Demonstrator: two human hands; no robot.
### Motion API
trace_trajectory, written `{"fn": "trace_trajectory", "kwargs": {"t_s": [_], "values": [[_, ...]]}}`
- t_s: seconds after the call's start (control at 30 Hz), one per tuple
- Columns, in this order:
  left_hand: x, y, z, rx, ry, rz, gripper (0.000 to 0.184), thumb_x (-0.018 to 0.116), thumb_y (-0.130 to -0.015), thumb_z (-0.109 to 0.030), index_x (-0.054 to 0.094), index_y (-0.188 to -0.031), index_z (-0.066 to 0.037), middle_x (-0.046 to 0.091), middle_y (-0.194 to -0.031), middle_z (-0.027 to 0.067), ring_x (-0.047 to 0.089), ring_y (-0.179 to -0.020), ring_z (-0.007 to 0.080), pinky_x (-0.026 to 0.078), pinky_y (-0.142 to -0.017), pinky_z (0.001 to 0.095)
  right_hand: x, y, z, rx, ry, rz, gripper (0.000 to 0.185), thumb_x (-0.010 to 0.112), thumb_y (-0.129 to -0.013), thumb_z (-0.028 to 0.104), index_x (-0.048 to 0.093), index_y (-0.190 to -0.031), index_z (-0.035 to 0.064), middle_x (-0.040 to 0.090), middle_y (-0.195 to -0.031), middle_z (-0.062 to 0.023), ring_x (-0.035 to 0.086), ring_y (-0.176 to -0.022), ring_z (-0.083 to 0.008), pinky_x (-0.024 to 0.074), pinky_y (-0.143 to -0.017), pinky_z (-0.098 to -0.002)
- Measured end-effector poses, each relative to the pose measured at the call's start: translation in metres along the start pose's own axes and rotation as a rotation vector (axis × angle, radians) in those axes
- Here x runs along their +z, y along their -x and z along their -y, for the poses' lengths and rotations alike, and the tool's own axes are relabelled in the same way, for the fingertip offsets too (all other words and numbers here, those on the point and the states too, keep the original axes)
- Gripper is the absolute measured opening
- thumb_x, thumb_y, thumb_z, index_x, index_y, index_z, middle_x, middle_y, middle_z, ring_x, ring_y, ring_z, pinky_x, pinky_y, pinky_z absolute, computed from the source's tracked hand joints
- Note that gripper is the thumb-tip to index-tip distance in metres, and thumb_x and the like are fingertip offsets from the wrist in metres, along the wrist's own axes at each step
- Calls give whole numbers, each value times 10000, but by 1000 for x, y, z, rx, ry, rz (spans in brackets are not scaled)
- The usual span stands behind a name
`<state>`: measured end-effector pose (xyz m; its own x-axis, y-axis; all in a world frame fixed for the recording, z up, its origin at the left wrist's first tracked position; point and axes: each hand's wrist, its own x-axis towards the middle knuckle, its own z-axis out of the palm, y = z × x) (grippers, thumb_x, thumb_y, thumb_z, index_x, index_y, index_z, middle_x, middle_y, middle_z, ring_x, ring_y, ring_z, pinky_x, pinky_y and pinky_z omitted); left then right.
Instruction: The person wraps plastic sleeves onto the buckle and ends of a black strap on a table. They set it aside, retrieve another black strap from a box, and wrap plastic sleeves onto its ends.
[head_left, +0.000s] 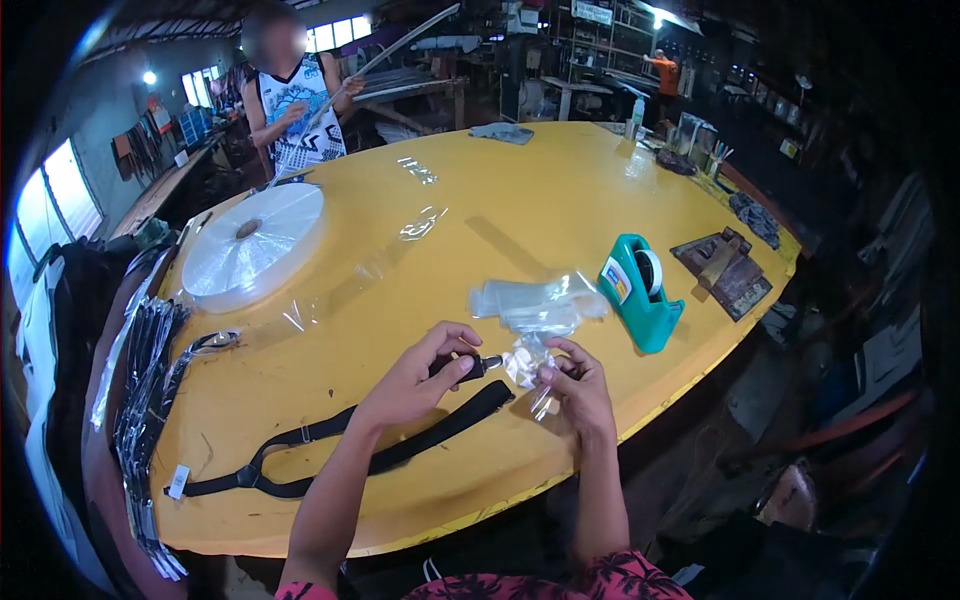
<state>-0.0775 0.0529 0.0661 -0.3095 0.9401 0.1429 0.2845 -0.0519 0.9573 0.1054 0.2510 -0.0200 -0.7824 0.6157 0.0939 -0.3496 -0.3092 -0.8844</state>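
My left hand (432,370) is closed on the black end of a strap with a metal clip (491,362). My right hand (576,380) pinches a crumpled piece of clear plastic (527,362), right beside the clip. Below my left forearm, the black suspender straps (440,432) lie on the yellow table (400,290), joined at a dark piece, with a white tag (179,482) at the far left end. Just beyond my hands is a pile of clear plastic sleeves (540,302). A green tape dispenser (642,295) stands to the right of the pile.
A large roll of clear plastic (255,245) lies at the left, above bundled wrapped straps (145,420). A metal-and-wood tool (724,272) rests at the right. Across the table a person (300,110) holds a long strip; another person (665,75) stands farther back.
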Motion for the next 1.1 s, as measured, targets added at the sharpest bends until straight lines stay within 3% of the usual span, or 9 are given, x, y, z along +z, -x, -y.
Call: {"fn": "trace_trajectory", "kwargs": {"t_s": [0.23,0.5,1.1], "values": [[4,21,-18,53,-56,-51,304,573,-1031,-124,485,-1318,-70,625,-1096,68,581,-1011,140,471,-876,294,-11,7,0,35,-11,250,538,807,-786,-58,612,-1282,11,753,-890,-87,720,-811,-136,549,-747,-260],[-4,29,-19,94,4,-21,310,588,-1012,-87,487,-1305,-81,642,-1063,55,587,-1035,124,454,-900,295,0,10,5,57,144,228,578,826,-751,-67,615,-1282,18,759,-895,-94,724,-812,-144,569,-767,-268],[-18,40,-29,122,-106,71,343,611,-980,-106,477,-1294,-73,706,-1044,73,601,-1100,193,402,-1050,398,20,22,59,89,466,304,535,812,-784,-71,620,-1278,1,763,-880,-96,726,-821,-130,573,-784,-267]]}}
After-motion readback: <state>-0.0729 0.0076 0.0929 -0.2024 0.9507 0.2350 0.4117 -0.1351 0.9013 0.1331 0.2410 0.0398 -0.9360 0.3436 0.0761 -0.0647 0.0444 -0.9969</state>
